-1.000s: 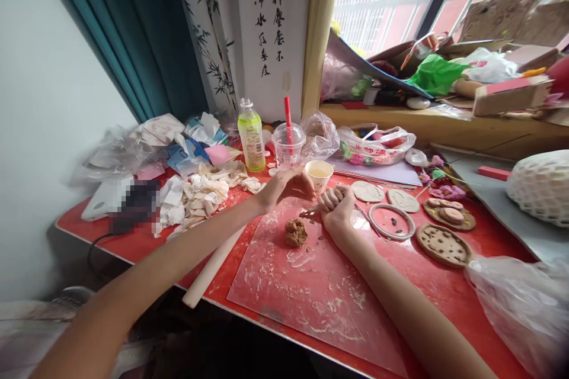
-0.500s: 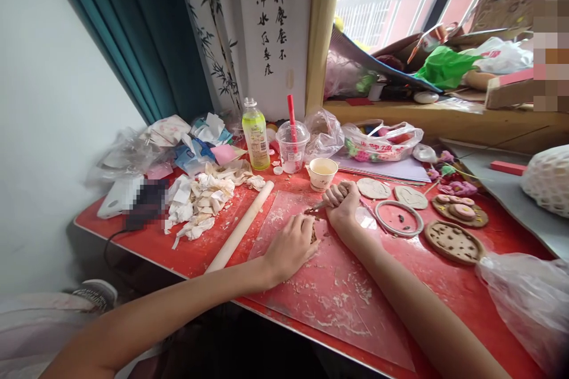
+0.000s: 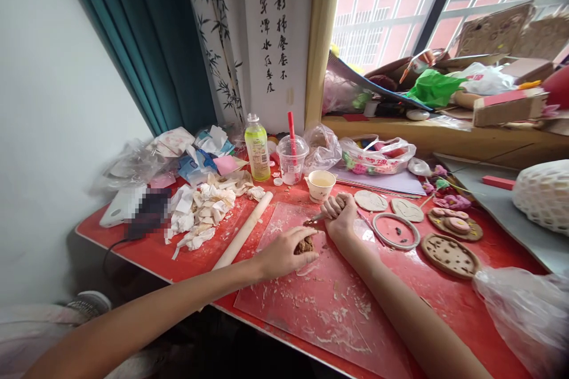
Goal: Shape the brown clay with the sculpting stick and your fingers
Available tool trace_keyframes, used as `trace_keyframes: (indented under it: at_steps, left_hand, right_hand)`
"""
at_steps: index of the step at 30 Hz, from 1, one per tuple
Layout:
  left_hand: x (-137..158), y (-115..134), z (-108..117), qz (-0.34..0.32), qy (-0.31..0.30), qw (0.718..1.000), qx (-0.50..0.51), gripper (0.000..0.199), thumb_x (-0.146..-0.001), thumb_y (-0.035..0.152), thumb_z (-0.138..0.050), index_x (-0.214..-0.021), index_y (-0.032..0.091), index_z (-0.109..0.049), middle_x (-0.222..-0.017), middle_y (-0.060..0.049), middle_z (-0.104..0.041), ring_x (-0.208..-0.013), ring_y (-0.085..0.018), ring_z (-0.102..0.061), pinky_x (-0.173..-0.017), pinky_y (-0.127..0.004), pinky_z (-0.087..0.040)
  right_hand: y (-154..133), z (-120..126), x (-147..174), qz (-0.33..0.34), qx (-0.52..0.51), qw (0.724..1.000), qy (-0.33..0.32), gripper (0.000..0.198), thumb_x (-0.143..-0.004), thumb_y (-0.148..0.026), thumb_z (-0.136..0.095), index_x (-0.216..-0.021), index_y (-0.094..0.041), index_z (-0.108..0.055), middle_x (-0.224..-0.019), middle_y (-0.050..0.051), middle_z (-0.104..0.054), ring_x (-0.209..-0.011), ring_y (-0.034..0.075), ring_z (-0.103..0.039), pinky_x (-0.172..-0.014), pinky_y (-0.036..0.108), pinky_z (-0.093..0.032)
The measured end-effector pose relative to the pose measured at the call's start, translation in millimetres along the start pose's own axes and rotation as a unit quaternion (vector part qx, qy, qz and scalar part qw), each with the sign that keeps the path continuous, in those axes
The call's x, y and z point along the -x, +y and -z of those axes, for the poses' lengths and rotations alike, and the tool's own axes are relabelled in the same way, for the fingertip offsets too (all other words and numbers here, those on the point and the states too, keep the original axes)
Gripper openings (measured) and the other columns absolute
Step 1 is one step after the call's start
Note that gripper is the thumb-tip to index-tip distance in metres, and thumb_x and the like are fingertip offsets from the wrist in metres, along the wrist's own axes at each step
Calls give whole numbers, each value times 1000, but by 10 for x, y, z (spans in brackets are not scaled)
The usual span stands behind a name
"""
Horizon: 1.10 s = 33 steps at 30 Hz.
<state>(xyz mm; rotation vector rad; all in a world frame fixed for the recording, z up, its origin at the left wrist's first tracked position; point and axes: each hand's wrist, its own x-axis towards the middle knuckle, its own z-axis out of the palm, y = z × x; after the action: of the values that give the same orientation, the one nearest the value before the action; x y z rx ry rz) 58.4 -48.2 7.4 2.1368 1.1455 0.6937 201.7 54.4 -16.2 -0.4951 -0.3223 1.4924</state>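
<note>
My left hand [image 3: 282, 254] curls around a rough brown lump of clay [image 3: 304, 245], thumb and fingers on either side of it, over a clear plastic sheet [image 3: 329, 314]. In a fist, my right hand [image 3: 340, 216] grips a slim modelling tool [image 3: 316, 218]. The tool's end sticks out leftward with brown clay at its tip, just above the lump; its handle is hidden in the fingers. Right of that fist lie two pale clay discs [image 3: 370, 201], a pale clay ring [image 3: 396, 231] with dark bits inside it, and a spotted round clay piece [image 3: 450, 256].
Left of the sheet lies a wooden rolling pin [image 3: 243, 230], beside crumpled tissues [image 3: 202, 213]. Behind stand a paper cup [image 3: 320, 188] of liquid, a plastic cup [image 3: 292, 160] with a red straw and a bottle [image 3: 256, 151]. A plastic bag [image 3: 520, 302] lies at the right.
My left hand has opened a little around the clay lump, so more of the lump shows. My right hand keeps its grip on the tool. The camera view has shifted slightly.
</note>
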Motion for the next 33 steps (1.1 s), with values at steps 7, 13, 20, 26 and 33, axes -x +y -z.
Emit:
trace_keyframes:
  at_steps: [7,13,20,26,33]
  left_hand:
    - [-316,11,-108,133,44,973,182,58,-91,43,-26,-70,11,-70,-69,-6,-69,-70,-14,-64,-73,-24,-47]
    - [-441,-44,-299,117,18,978,175,60,-88,43,-32,-40,15,-56,-38,-2,-50,-40,-8,-46,-55,-21,-41]
    - [-559,-4,-41,80,-4,965,249,58,-88,40,-30,-37,16,-46,-35,-2,-45,-34,-8,-43,-43,-22,-35]
    - [-473,-134,104,-26,95,994,55,50,-92,43,-32,-64,14,-60,-62,-3,-60,-57,-11,-55,-63,-26,-44]
    - [-268,-265,123,-172,-122,969,-127,33,-96,25,-33,-106,15,-63,-113,-7,-64,-109,-16,-54,-98,-29,-37]
  right_hand:
    - [7,22,-32,-4,-5,1000,-6,40,-70,-17,-44,-51,-19,-9,-31,-8,-20,-28,5,-13,-31,22,-12]
    - [10,27,-48,3,3,1000,-1,41,-69,-18,-46,-53,-19,-8,-33,-9,-18,-28,5,-13,-30,21,-12]
    - [-8,31,-40,-10,26,1000,-7,42,-70,-17,-44,-55,-19,-5,-32,-9,-15,-27,5,-14,-30,21,-14]
    - [-18,-6,-30,-10,21,1000,-1,39,-73,-15,-40,-53,-19,-7,-31,-8,-17,-27,6,-12,-30,21,-13]
    - [-18,-2,-36,-7,15,1000,-5,37,-73,-15,-40,-53,-19,-9,-32,-9,-17,-28,5,-13,-30,20,-14]
